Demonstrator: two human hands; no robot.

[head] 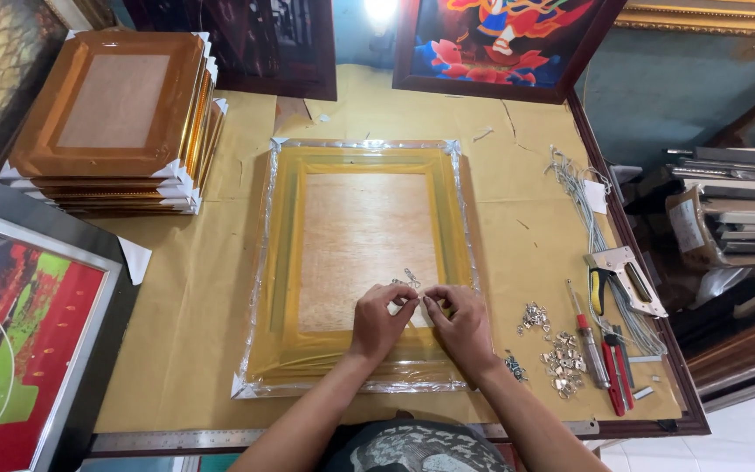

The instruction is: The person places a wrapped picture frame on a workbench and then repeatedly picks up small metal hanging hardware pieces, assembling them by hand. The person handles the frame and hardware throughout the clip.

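Note:
A gold picture frame (283, 262) wrapped in clear plastic lies face down on the paper-covered table, its brown backing board (364, 236) up. My left hand (377, 322) and my right hand (460, 325) rest on the frame's near edge, fingertips pinched together over a small metal part that is mostly hidden. A small metal hanger clip (412, 278) lies on the backing board just above my fingers.
A stack of gold frames (115, 122) sits at the back left. Heaps of small metal hangers (561, 363), screwdrivers (587, 345), a staple gun (626, 275) and a bundle of cord (583, 197) lie to the right. Framed paintings (28, 332) border the table.

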